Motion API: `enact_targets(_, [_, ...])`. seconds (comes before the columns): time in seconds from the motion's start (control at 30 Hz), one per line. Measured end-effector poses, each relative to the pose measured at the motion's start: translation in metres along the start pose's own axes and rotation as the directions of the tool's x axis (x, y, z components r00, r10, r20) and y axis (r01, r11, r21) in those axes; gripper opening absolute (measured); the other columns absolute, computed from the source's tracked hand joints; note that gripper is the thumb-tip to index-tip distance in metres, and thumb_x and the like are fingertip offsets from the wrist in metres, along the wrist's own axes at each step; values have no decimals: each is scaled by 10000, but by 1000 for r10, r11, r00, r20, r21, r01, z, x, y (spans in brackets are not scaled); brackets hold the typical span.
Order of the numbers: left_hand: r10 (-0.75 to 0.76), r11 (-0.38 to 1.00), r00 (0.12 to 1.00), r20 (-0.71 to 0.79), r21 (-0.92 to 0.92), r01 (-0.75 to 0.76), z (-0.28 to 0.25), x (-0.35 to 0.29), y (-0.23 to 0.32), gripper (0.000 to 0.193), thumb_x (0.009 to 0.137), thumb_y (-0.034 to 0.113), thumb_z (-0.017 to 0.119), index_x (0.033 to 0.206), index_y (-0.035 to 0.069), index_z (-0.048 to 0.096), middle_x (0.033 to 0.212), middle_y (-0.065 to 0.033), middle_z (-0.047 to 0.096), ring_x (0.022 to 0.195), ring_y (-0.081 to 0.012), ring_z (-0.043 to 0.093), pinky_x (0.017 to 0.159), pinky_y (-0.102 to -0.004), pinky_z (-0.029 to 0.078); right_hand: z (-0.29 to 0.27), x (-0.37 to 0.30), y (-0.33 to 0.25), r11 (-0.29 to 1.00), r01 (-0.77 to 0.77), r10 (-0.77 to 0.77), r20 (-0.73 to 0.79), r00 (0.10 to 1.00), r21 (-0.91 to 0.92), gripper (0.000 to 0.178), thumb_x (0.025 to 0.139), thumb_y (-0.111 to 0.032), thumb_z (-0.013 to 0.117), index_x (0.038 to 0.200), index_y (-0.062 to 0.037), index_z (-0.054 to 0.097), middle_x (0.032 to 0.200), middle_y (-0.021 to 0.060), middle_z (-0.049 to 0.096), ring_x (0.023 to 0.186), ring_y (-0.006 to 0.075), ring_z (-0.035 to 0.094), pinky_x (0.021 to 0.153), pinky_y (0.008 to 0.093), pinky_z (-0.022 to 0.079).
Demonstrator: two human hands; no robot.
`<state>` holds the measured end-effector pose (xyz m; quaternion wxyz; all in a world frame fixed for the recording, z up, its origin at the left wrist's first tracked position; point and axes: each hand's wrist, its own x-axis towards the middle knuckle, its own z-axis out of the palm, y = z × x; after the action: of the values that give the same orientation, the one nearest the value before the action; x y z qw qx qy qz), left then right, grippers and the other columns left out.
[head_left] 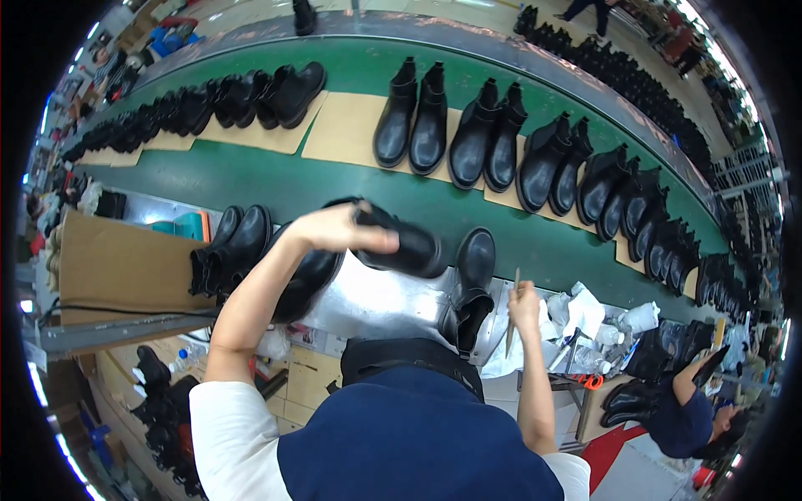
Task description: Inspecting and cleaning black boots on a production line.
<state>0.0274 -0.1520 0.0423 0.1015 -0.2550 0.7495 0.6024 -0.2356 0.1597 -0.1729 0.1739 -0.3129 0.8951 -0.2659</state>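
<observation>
A black ankle boot [409,250] hangs on its side over the metal worktop, its toe to the right and slightly blurred. My left hand [342,230] is closed round its upper. To the right, my right hand [525,307] grips a thin, light brown stick-like tool [511,330], upright between the fingers; its exact kind cannot be made out. Between my hands a second black boot [476,259] stands on the worktop [380,292], toe pointing away from me. More black boots [246,242] sit left of my left forearm, which partly covers one.
Pairs of black boots [426,125] line the green conveyor [351,188] on cardboard sheets [342,125]. A cardboard box [125,259] stands at left. White cloths [585,313], plastic bottles [589,359] and orange-handled scissors [594,382] lie at right. Another person [689,409] works at far right.
</observation>
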Motion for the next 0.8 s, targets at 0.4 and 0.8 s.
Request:
enact_targets(0.4, [-229,970,972,56,101,223,111,4,-78,816,698,557,696,1044,-157,501,884,-204,597,862,-259,586,724,-337,469,51,-36,-36,902,-76,4,168,986,424,568,955,-420,380,1394,-66,310,1260,264,426,1161,387,449,983,405,344])
enact_targets(0.8, [-17,995,663,-749,53,86,165,43,-116,247,763,160,634,961,14,650,876,-229,646,852,-373,629,731,-414,488,64,-29,-62,714,-290,-49,459,887,637,500,922,-327,511,1344,-75,417,1200,174,529,967,221,589,786,308,492])
